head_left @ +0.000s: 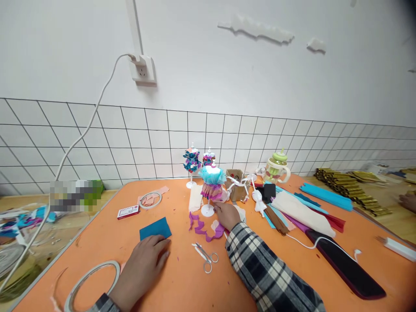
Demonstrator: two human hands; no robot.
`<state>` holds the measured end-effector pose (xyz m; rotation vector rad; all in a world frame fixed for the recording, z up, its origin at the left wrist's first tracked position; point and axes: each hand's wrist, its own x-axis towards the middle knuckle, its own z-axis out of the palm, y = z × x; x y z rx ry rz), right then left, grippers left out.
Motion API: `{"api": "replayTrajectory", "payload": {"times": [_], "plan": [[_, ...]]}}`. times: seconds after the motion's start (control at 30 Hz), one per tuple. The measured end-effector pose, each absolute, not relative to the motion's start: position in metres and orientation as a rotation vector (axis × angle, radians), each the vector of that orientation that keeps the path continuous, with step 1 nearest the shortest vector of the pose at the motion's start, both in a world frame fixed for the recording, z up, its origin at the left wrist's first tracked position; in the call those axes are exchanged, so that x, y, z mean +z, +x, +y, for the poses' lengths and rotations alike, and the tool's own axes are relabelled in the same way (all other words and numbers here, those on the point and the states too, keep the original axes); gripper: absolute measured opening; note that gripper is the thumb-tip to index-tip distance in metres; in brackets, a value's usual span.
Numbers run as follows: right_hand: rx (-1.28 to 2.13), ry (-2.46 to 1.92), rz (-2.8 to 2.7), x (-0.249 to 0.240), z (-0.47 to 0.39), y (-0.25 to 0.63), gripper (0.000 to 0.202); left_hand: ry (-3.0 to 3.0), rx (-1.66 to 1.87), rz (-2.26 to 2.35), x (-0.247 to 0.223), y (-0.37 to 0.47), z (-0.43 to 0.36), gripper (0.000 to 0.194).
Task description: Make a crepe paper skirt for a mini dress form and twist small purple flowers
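My left hand (144, 260) lies on the orange table with its fingers stretched out, the fingertips over the near edge of a folded teal piece (156, 228) of paper or cloth. My right hand (228, 216) reaches forward, its fingers closed at the right edge of the round white base of a miniature dress form (212, 184). That form stands upright in a turquoise ruffled top and a magenta skirt. A purple wavy scrap (199, 227) curls in front of it. Small scissors (207, 256) rest between my hands, next to a slim white item.
Two more dressed forms (191, 161) stand behind. Rolls of tape (150, 200) and a small red-white box (128, 212) are at left. At right are crepe paper strips (303, 212), a long black object (347, 264), a white cable and a jug (276, 168). A small cardboard box (236, 190) stands mid-back.
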<state>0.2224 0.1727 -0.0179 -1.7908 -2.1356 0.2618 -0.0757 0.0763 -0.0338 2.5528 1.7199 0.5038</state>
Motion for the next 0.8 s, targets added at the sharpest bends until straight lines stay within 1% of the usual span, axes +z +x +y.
{"api": "replayTrajectory", "payload": {"times": [0.07,0.17,0.27,0.33,0.4,0.53,0.57,0.6,0.67,0.7,0.73,0.77,0.8], "plan": [[0.254,-1.808,-2.173,-0.009,0.164,0.225,0.033,2.537,0.485,1.728,-0.034,-0.077,0.076,0.030],[0.272,-1.737,-2.296,-0.002,0.143,0.229,0.028,2.522,0.483,1.739,-0.033,-0.077,0.076,0.031],[0.309,-1.592,-2.408,-0.003,0.121,0.232,0.037,2.519,0.505,1.734,-0.034,-0.076,0.077,0.031],[0.327,-1.525,-2.410,-0.006,0.111,0.232,0.031,2.520,0.525,1.720,-0.036,-0.075,0.077,0.033],[0.352,-1.478,-2.362,-0.008,0.106,0.231,0.019,2.521,0.555,1.708,-0.037,-0.071,0.075,0.041],[0.508,-1.298,-2.273,-0.005,0.098,0.218,0.015,2.460,0.799,1.541,-0.032,-0.048,0.068,0.070],[0.575,-1.247,-2.260,-0.004,0.095,0.213,0.013,2.425,0.835,1.472,-0.028,-0.041,0.067,0.075],[0.653,-1.198,-2.244,-0.003,0.093,0.209,0.010,2.381,0.841,1.414,-0.024,-0.033,0.067,0.076],[0.825,-1.114,-2.187,-0.005,0.088,0.202,0.008,2.298,0.820,1.324,-0.017,-0.021,0.069,0.067],[0.915,-1.075,-2.148,-0.007,0.086,0.200,0.010,2.284,0.802,1.283,-0.014,-0.017,0.072,0.058],[1.007,-1.039,-2.101,-0.009,0.086,0.199,0.013,2.281,0.792,1.243,-0.012,-0.015,0.075,0.043],[1.103,-1.005,-2.054,-0.012,0.086,0.198,0.019,2.284,0.788,1.206,-0.011,-0.015,0.079,0.029],[1.203,-0.975,-2.010,-0.016,0.087,0.198,0.026,2.286,0.792,1.187,-0.011,-0.017,0.082,0.021]]}}
